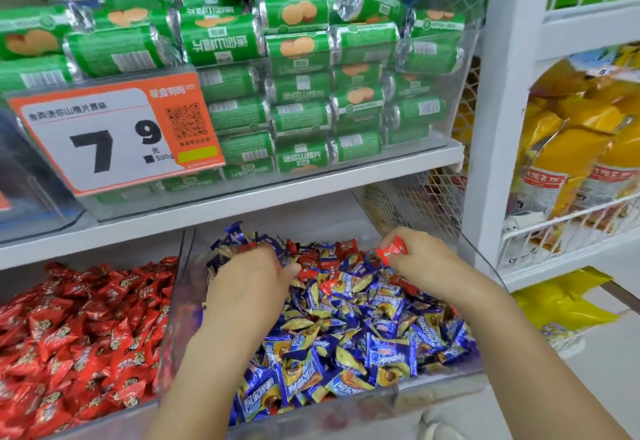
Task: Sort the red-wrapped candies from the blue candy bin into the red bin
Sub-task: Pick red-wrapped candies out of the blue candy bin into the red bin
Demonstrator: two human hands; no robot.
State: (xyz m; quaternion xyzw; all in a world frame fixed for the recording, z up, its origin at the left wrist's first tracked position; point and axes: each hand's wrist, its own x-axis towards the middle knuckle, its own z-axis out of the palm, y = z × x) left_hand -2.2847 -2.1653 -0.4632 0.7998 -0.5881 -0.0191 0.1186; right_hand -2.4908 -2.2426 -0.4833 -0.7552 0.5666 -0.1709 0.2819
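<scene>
A clear bin of blue-and-yellow wrapped candies fills the lower middle, with several red-wrapped candies mixed in near its back. To its left, behind a clear divider, lies the bin of red candies. My right hand is raised over the back right of the blue bin and pinches a red-wrapped candy between thumb and fingers. My left hand is down in the back left of the blue pile, fingers curled into the candies; what it holds is hidden.
A white shelf board runs just above both bins, bearing a clear box of green biscuit rolls and an orange price card. A white rack post and wire baskets of yellow bags stand on the right.
</scene>
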